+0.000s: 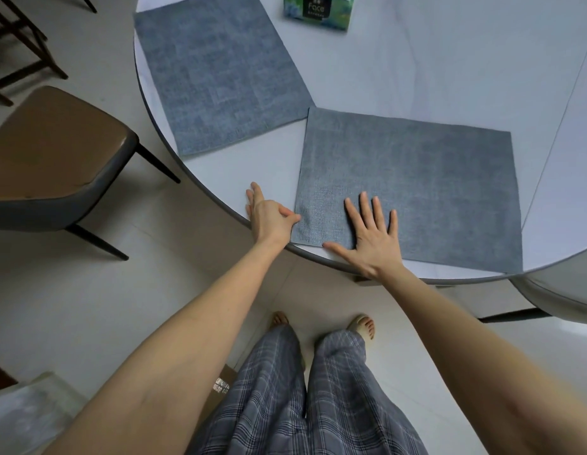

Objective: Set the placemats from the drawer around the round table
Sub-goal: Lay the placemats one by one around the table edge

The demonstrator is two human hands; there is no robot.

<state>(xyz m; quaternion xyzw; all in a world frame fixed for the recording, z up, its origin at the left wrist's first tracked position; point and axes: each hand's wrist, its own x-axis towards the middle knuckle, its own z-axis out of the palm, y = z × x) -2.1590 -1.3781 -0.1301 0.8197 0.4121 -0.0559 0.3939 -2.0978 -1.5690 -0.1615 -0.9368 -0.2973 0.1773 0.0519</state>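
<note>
Currently I note the right hand (372, 239) flat, fingers spread, on the near placemat (416, 192) at table (416, 77) six o'clock; left hand (269, 218) open, thumb touching its corner; second placemat (220, 77) at ten o'clock

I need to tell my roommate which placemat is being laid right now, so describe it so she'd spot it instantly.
Start at the round white table and go to its near edge, by the standing person. The nearer grey placemat lies there, right hand flat on it, left hand at its corner. The other placemat, further left beside the brown chair, is untouched.
</note>
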